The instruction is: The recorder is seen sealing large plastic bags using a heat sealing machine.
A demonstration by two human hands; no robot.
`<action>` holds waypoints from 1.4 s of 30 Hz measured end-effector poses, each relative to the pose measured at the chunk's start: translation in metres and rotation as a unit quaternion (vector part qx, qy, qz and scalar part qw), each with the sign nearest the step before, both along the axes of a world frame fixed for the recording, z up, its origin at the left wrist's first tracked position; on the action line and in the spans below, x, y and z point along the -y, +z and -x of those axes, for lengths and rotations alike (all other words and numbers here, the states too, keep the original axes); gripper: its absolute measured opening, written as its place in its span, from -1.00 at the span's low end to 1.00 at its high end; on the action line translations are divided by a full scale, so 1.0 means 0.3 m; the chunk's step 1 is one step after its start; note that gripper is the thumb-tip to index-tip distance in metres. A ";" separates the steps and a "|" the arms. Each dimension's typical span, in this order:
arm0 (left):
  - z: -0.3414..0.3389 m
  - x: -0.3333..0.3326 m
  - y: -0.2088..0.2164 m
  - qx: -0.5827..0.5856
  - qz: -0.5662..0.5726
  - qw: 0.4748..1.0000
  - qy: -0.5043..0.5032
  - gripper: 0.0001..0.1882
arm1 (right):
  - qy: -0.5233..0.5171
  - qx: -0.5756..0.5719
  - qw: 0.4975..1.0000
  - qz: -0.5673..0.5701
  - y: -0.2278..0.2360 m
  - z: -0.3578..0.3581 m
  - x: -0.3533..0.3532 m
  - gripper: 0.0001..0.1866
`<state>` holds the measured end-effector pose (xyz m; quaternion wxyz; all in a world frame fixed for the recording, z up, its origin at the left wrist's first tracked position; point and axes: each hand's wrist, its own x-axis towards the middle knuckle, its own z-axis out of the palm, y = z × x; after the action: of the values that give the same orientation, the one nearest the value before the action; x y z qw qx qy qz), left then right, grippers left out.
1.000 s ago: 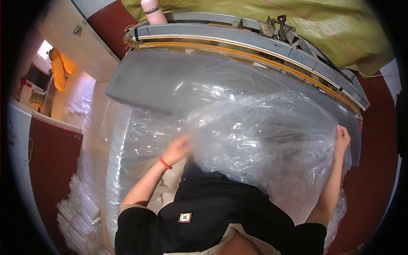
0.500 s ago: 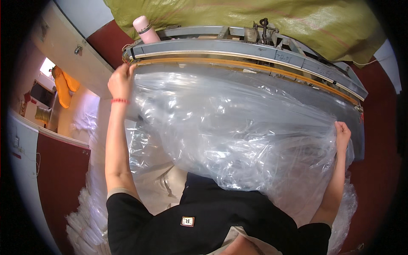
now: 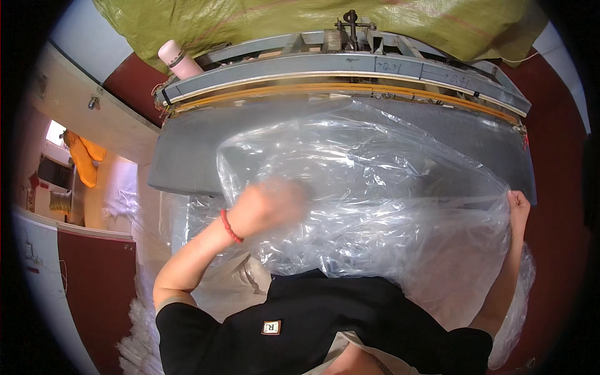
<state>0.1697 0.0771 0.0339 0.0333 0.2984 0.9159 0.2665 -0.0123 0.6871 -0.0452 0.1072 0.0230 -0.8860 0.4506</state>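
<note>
A large clear plastic sheet (image 3: 350,169) lies crumpled across the grey padded work surface (image 3: 187,147) and hangs over its near edge toward my body. My right hand (image 3: 518,206) pinches the sheet's right edge beside the right end of the surface. Over the left part of the sheet is my left hand (image 3: 272,203), with a red cord bracelet at the wrist. Motion smears its fingers, so I cannot see whether they hold any plastic. Along the far side of the surface runs a long grey metal sealing bar (image 3: 300,65) with an orange strip below it.
A pink bottle (image 3: 179,60) leans at the bar's left end, and a metal clamp (image 3: 352,31) stands on the frame. Behind hangs a yellow-green woven sheet (image 3: 262,19). More clear plastic (image 3: 140,340) is heaped at lower left, below an opening with orange items (image 3: 81,156).
My left hand has come from the far left corner by the bar inward and nearer to me. The sheet's left side has slid off the padded surface's left end. My right hand keeps its pinch.
</note>
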 end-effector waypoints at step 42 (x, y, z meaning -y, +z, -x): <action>0.540 -0.160 -0.150 -0.135 -0.003 0.949 0.285 -0.88 | -0.125 0.098 0.987 0.036 -0.073 -0.357 -0.274 -0.86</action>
<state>0.0075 0.1251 -0.0110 -0.1694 0.0585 0.9578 0.2250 0.0949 0.7692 -0.0672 0.0762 -0.1355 -0.8712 0.4657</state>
